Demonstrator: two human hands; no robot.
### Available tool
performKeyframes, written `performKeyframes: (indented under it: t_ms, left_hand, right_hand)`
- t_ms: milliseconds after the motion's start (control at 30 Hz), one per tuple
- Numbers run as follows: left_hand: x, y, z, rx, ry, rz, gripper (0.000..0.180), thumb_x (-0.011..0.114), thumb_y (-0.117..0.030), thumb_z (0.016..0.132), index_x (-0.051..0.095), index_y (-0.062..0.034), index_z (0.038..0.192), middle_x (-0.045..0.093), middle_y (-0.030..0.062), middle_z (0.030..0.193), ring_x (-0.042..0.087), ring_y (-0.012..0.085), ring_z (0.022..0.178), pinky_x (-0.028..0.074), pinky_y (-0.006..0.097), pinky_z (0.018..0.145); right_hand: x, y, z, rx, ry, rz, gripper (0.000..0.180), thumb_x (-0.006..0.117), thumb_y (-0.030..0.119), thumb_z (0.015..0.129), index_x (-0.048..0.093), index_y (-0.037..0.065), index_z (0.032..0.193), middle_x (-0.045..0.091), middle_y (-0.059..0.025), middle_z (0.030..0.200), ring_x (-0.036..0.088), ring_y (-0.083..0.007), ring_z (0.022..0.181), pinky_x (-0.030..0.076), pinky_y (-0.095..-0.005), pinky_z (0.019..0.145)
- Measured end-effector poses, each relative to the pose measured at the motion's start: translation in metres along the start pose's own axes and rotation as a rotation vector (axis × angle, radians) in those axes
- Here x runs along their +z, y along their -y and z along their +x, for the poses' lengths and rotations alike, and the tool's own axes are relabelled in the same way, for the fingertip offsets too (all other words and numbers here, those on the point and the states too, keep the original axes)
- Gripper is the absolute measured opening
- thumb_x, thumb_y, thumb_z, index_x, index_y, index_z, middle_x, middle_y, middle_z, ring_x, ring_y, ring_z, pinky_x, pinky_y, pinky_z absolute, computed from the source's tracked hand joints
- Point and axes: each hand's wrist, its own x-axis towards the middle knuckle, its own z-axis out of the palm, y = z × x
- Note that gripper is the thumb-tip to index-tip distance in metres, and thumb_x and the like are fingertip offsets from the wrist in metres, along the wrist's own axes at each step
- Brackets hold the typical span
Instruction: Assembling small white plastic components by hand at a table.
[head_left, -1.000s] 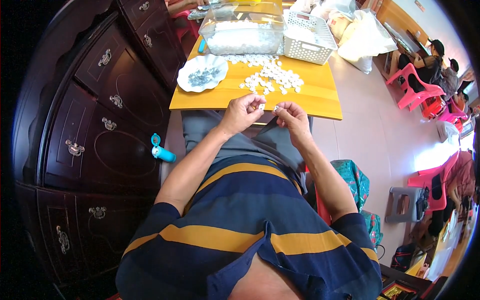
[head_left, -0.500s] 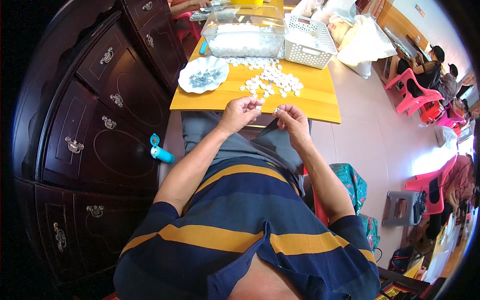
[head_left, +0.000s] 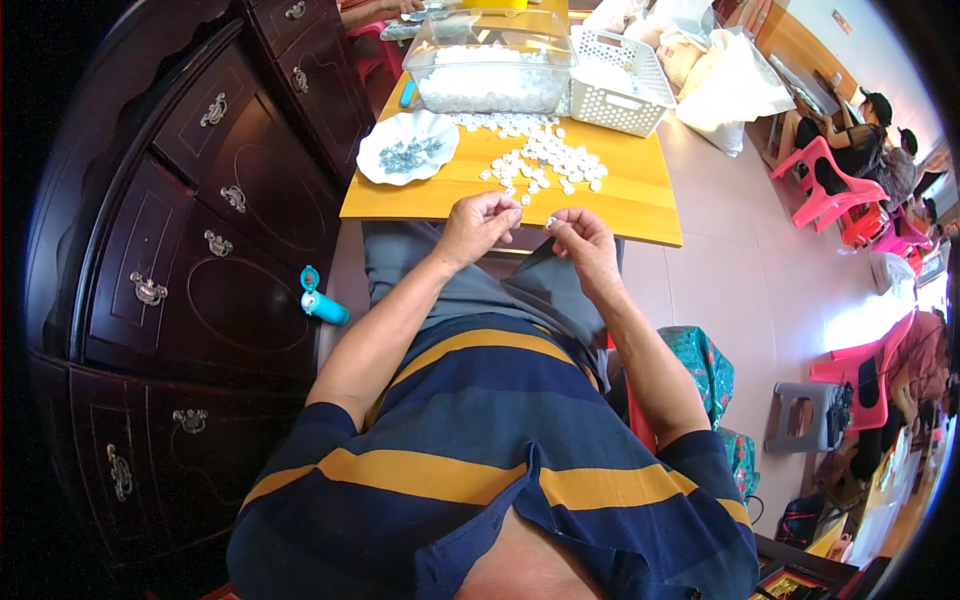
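Note:
Both hands meet at the near edge of a yellow wooden table (head_left: 640,215). Between the thumb and fingers of my right hand (head_left: 588,245) is a small white plastic piece (head_left: 551,222). My left hand (head_left: 476,228) is pinched closed a little to its left; whatever sits between its fingertips is too small to make out. Just beyond the hands lies a loose spread of small white plastic pieces (head_left: 570,160). A white scalloped dish (head_left: 375,172) at the left holds small greyish metal-looking bits (head_left: 412,155).
Behind the pieces stand a clear plastic tub (head_left: 490,95) filled with white pieces and a white perforated basket (head_left: 620,112). A turquoise flask (head_left: 325,308) with its lid up is by the dark cabinet (head_left: 210,250). People sit on pink chairs (head_left: 830,185) at the right.
My left fingertips have closed in more, and the white piece that showed at them is no longer visible. My right hand has stayed nearly still.

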Motion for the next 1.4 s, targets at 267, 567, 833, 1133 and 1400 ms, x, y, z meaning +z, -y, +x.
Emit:
performKeyframes:
  t_ms: [267, 567, 833, 1133, 1400]
  left_hand:
    - [0.0049, -0.0085, -0.0016, 0.013, 0.036, 0.008, 0.021, 0.065, -0.002, 0.093, 0.065, 0.0001, 0.113, 0.065, -0.0003, 0.089, 0.06, 0.0039, 0.07, 0.054, 0.02, 0.065]
    - [0.0081, -0.0077, -0.0031, 0.044, 0.064, 0.098, 0.022, 0.066, -0.001, 0.092, 0.065, 0.0001, 0.113, 0.065, -0.0019, 0.089, 0.06, 0.002, 0.073, 0.054, 0.02, 0.066]
    - [0.0099, -0.0058, -0.0036, 0.073, 0.081, 0.128, 0.022, 0.065, -0.001, 0.092, 0.065, -0.0003, 0.114, 0.066, -0.0019, 0.089, 0.06, 0.0018, 0.073, 0.054, 0.02, 0.066]
    - [0.0091, -0.0073, -0.0039, 0.066, 0.093, 0.126, 0.023, 0.065, -0.001, 0.092, 0.065, -0.0001, 0.115, 0.067, -0.0014, 0.089, 0.062, 0.0027, 0.075, 0.055, 0.02, 0.068]
    - [0.0095, -0.0085, -0.0037, 0.055, 0.103, 0.115, 0.022, 0.064, -0.001, 0.093, 0.065, 0.0003, 0.114, 0.067, -0.0008, 0.09, 0.062, 0.0029, 0.075, 0.056, 0.02, 0.068]
  right_hand:
    - [0.0003, -0.0004, -0.0006, -0.004, 0.006, -0.054, 0.011, 0.065, 0.012, 0.094, 0.065, 0.004, 0.103, 0.07, -0.0019, 0.086, 0.056, -0.0051, 0.067, 0.045, -0.0188, 0.062]
    - [0.0038, 0.0006, -0.0016, 0.001, 0.017, -0.075, 0.011, 0.065, 0.012, 0.094, 0.065, 0.005, 0.103, 0.068, -0.0001, 0.084, 0.056, -0.0053, 0.067, 0.045, -0.0197, 0.063]
    - [0.0036, -0.0002, -0.0012, 0.0, 0.026, -0.098, 0.012, 0.066, 0.013, 0.094, 0.065, 0.005, 0.103, 0.068, 0.0003, 0.084, 0.056, -0.005, 0.067, 0.045, -0.0194, 0.063]
    - [0.0034, -0.0014, -0.0006, 0.007, 0.034, -0.09, 0.01, 0.065, 0.013, 0.095, 0.066, 0.005, 0.101, 0.068, 0.0006, 0.084, 0.056, -0.0042, 0.067, 0.045, -0.0188, 0.062]
    - [0.0024, -0.0018, -0.0007, 0.016, 0.031, -0.101, 0.01, 0.065, 0.013, 0.095, 0.065, 0.006, 0.101, 0.069, 0.0007, 0.084, 0.056, -0.004, 0.067, 0.045, -0.0188, 0.062]
